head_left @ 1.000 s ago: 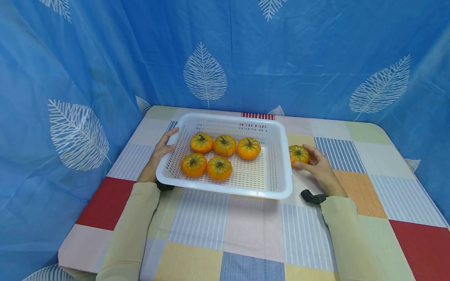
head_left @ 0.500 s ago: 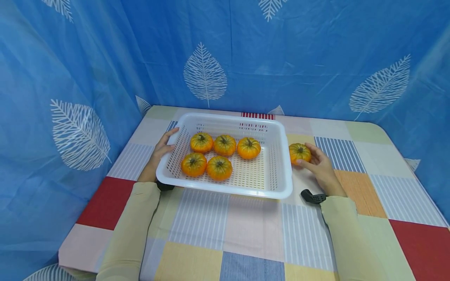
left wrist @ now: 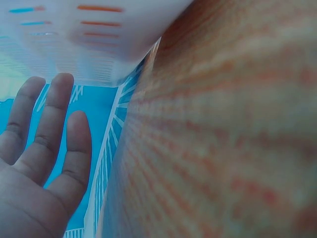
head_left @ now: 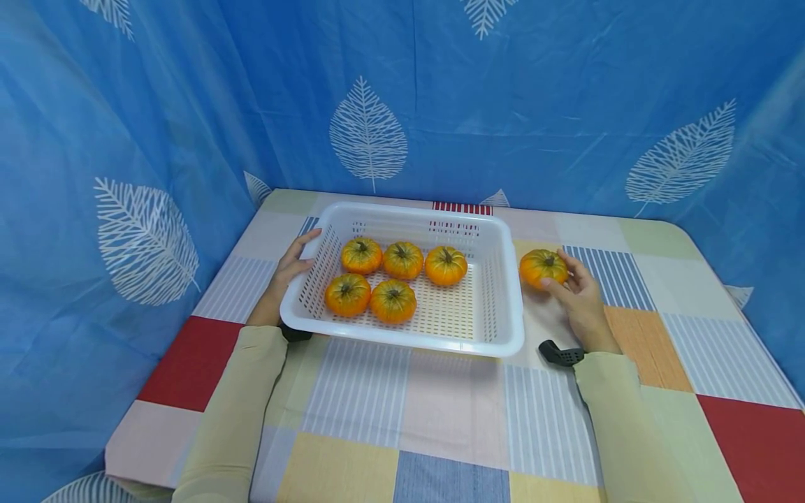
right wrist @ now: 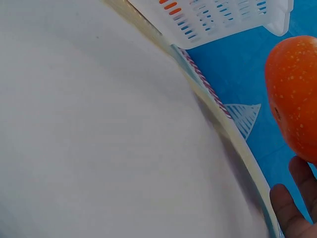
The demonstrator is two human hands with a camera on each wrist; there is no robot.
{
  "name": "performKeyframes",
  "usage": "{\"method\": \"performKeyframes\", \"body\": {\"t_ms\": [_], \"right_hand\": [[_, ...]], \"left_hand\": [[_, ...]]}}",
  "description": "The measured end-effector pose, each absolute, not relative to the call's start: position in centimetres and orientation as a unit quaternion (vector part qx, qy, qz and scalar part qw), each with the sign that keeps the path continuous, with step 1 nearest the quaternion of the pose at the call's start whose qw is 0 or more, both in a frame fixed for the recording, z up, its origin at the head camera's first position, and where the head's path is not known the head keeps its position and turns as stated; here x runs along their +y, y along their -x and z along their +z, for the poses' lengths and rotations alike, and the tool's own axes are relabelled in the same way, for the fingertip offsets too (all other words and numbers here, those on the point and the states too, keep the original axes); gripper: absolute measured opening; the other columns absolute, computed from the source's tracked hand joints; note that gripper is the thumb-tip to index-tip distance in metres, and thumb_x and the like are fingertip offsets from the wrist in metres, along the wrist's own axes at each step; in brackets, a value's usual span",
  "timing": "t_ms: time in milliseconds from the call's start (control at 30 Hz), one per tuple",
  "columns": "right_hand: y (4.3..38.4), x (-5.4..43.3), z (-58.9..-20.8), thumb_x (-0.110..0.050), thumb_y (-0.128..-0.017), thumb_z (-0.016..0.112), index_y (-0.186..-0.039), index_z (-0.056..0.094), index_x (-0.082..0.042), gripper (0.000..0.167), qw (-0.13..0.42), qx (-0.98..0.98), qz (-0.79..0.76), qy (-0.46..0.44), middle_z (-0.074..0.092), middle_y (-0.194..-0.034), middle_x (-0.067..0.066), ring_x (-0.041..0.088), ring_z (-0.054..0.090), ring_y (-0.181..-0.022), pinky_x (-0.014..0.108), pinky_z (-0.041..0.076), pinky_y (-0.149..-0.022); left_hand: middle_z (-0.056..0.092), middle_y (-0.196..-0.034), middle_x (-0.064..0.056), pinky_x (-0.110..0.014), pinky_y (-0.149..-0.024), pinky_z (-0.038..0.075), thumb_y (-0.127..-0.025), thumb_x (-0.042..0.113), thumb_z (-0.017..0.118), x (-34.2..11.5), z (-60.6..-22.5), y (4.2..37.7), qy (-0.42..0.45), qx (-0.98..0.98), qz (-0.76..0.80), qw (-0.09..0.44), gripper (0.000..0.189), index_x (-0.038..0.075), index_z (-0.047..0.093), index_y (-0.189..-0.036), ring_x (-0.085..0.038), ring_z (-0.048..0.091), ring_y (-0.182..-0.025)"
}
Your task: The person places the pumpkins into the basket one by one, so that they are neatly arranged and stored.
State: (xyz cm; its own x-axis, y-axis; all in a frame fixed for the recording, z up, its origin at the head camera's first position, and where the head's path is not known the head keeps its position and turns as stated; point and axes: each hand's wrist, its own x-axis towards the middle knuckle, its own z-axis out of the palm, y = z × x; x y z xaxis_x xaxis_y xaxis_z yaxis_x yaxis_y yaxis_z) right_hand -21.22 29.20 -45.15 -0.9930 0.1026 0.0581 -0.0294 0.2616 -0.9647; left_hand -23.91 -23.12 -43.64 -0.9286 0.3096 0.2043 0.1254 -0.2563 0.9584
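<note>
A white plastic basket (head_left: 402, 338) with slotted walls stands on the table, several small orange pumpkins (head_left: 393, 302) gathered in its left and middle part. At the basket's left side is my left hand (head_left: 283, 279), fingertips at the rim. The left wrist view shows that hand (left wrist: 44, 163) with its fingers extended beside the slotted wall. My right hand (head_left: 585, 304) grips another small pumpkin (head_left: 542, 268) between thumb and fingers, just right of the basket. In the right wrist view this pumpkin (right wrist: 293, 94) appears raised above the tabletop, its smooth underside showing; part lies outside the frame.
A patchwork-checked cloth (head_left: 453, 419) covers the table. Blue curtains (head_left: 472, 126) with white leaf prints hang close behind the back edge and along the left side. Each wrist wears a black device (head_left: 560, 353).
The right hand's pumpkin has risen and shifted slightly right, away from the basket's wall. The left hand, basket and pumpkins inside stay where they were.
</note>
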Motion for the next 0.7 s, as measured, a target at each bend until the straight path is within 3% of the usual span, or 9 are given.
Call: {"method": "performKeyframes", "body": {"t_ms": [367,700], "right_hand": [[21.0,29.1,-44.5,-0.018,-0.105,0.072,-0.17,0.034,-0.012,0.075,0.071,-0.75,0.657,0.025,0.025,-0.176,0.015,0.016,0.042,-0.14,0.011,0.042,-0.107],[21.0,28.6,-43.3,-0.023,-0.106,0.07,-0.169,0.035,-0.01,0.073,0.091,-0.783,0.615,0.012,0.027,-0.177,0.013,0.03,0.035,-0.155,0.014,0.04,-0.111]], "left_hand": [[0.007,-0.177,-0.026,-0.037,-0.113,0.039,-0.101,0.002,0.031,-23.2,-43.7,23.9,-0.188,0.602,0.774,0.062,0.066,0.018,0.034,-0.165,-0.039,0.024,-0.154],[0.007,-0.177,-0.027,-0.04,-0.114,0.04,-0.101,0.002,0.031,-23.2,-43.8,24.0,-0.189,0.607,0.769,0.062,0.066,0.022,0.037,-0.164,-0.039,0.026,-0.153]]}}
